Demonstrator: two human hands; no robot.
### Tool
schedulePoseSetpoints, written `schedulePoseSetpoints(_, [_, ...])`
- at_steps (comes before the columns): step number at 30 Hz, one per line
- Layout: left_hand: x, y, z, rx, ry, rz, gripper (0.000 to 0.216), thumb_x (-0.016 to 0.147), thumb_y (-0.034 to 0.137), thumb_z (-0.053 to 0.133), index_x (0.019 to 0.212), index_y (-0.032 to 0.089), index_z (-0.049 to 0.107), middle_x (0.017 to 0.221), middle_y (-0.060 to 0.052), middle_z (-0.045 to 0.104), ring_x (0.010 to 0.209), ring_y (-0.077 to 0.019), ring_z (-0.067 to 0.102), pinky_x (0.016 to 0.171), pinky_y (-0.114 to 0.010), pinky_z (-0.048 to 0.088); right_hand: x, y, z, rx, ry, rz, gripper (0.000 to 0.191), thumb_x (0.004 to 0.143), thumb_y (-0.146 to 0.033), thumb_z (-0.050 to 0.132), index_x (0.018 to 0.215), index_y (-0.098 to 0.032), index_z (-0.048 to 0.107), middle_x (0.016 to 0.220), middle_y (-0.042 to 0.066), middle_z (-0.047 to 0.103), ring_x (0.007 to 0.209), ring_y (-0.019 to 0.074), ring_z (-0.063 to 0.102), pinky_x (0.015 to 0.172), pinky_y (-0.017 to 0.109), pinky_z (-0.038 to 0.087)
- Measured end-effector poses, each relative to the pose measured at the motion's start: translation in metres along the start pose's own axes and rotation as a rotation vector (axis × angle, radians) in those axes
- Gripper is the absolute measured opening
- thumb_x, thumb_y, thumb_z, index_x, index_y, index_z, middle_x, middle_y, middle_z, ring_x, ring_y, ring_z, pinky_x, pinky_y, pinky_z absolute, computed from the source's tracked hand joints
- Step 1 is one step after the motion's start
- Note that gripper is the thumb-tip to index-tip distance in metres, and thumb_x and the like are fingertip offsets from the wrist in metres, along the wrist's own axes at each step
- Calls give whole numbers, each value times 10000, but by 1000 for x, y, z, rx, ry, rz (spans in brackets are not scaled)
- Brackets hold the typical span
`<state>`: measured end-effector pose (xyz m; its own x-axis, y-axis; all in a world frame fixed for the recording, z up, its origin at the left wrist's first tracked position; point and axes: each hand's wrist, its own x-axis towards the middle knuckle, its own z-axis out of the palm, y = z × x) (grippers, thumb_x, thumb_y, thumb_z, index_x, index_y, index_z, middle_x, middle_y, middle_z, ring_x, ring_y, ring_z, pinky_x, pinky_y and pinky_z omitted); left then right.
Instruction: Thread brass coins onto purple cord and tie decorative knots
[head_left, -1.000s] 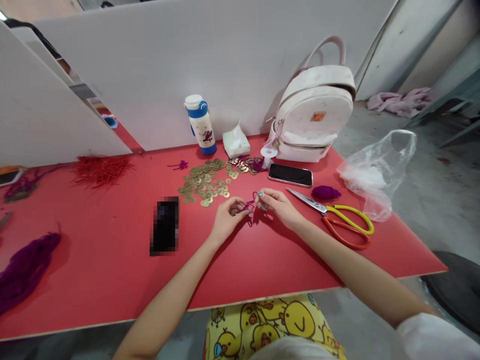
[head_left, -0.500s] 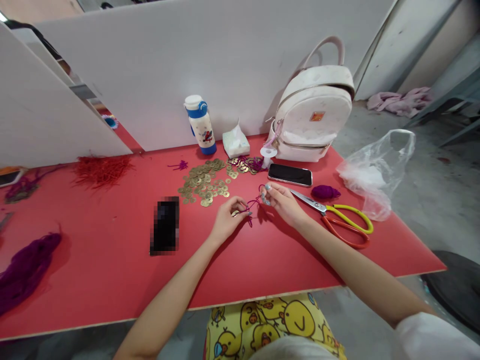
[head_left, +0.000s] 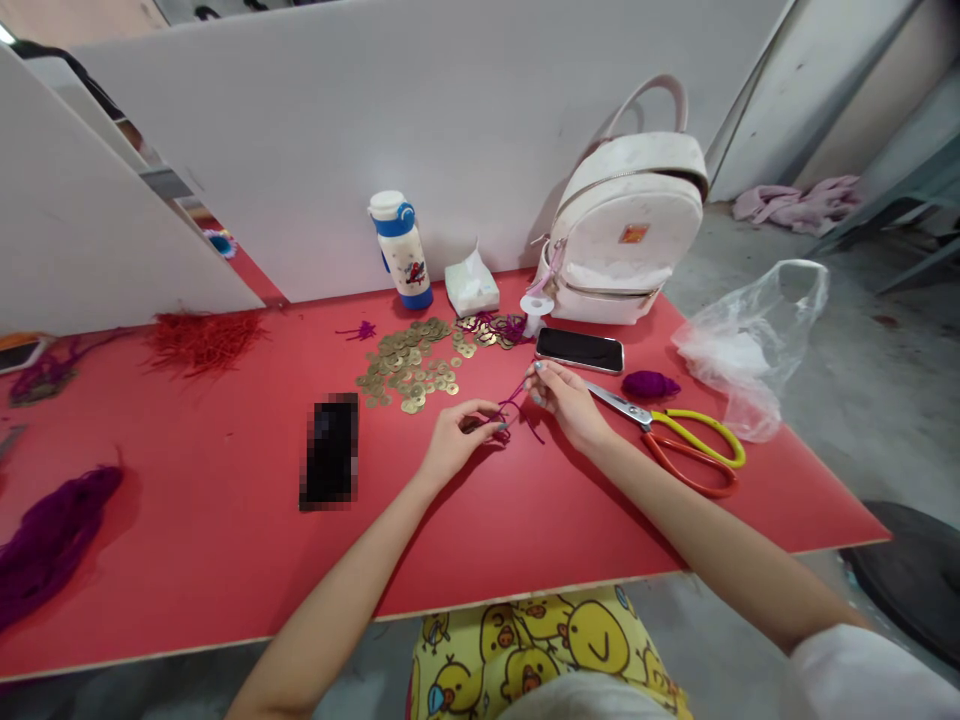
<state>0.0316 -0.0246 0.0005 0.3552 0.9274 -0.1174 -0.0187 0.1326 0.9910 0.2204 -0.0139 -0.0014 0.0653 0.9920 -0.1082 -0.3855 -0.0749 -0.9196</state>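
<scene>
Left hand (head_left: 455, 438), fingers curled in, pinched the purple string (head_left: 514, 398) above the red worktop (head_left: 225, 550); right hand (head_left: 570, 403), fingertips together, gripped it too, strands spanning the gap, coins (head_left: 409, 347) scattered beyond!

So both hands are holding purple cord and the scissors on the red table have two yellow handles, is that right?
Not quite: in the head view, the scissors have one yellow handle and one red handle. The left hand and right hand do hold purple cord.
</scene>
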Motion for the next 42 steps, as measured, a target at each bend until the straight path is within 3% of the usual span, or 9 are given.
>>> schedulePoseSetpoints(3, [0,2,0,-21,8,8,271,709,375,750,833,144,682,686,-65,706,666,-214,704,665,-357,600,-1,1,1,25,-29,35,355,701,-507,762,815,-206,613,786,11,665,605,92,542,569,212,468])
schedulePoseSetpoints(9, [7,2,-6,169,134,122,203,712,359,750,725,161,708,718,-58,711,648,-173,663,646,-283,555,-8,-1,8,-41,-105,13,327,773,-442,695,955,-235,520,971,34,703,665,115,605,576,232,485])
schedulePoseSetpoints(13, [9,1,-8,108,172,107,250,711,406,738,736,161,696,684,-45,689,597,-165,643,581,-273,536,-10,3,11,-141,-143,-78,333,798,-472,668,846,-247,427,910,-1,684,667,121,609,569,236,490])
schedulePoseSetpoints(19, [8,2,-9,117,165,124,229,737,387,700,743,159,690,695,-28,676,612,-141,611,590,-244,506,-20,8,18,-560,-407,-127,208,859,-412,622,904,-210,607,810,24,689,677,160,631,648,289,493])
schedulePoseSetpoints(22, [7,2,-9,145,175,142,214,750,366,689,709,157,681,661,-20,653,601,-127,578,582,-231,480,-23,7,20,-699,-478,-178,205,912,-346,554,802,-197,641,736,30,690,679,174,636,689,303,476])
schedulePoseSetpoints(28, [6,3,-9,147,185,131,233,747,389,697,717,158,700,669,-33,669,618,-144,588,593,-244,469,-19,6,15,-902,-416,-369,224,953,-283,489,892,-205,690,894,63,704,826,196,637,787,324,461])
schedulePoseSetpoints(34, [8,1,-10,128,238,136,228,713,390,717,719,162,708,690,-29,676,629,-141,581,597,-243,462,-20,4,10,-1019,-294,-451,269,976,-320,454,1010,-224,703,939,71,681,828,198,633,730,300,452])
schedulePoseSetpoints(42, [8,2,-10,78,238,112,324,722,479,721,688,161,667,520,33,491,477,-84,413,463,-213,335,-22,4,5,-963,-138,-592,286,962,-286,483,1075,-297,745,956,52,626,758,163,596,668,285,451])
